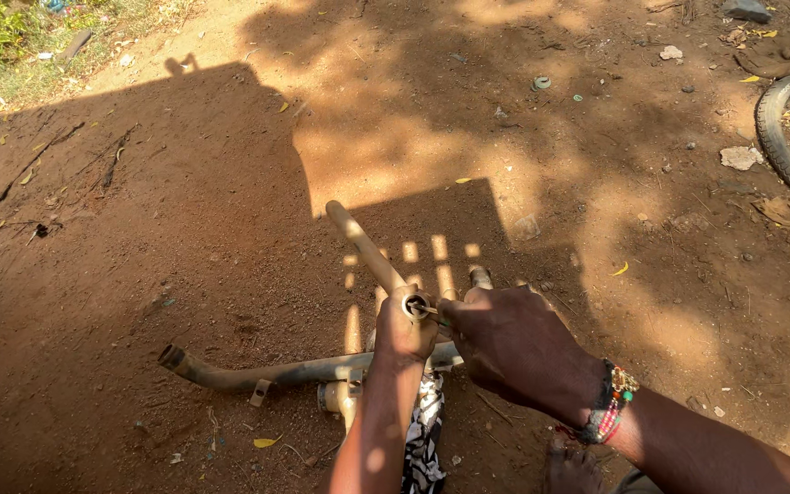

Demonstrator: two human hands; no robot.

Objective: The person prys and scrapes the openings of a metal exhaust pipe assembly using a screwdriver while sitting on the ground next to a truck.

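Observation:
A tan, dusty bicycle frame lies on red dirt, one tube rising toward the upper left. My left hand wraps around the frame just below an open tube end with a metal ring. My right hand, with a beaded bracelet at the wrist, pinches a small thin tool or part that pokes into that ring. A black-and-white patterned cloth hangs below my left forearm.
A bicycle tyre lies at the right edge among stones and dry leaves. Sticks and litter sit at the left, grass at the top left corner. A bare foot shows at the bottom. Shadows cover much of the dirt.

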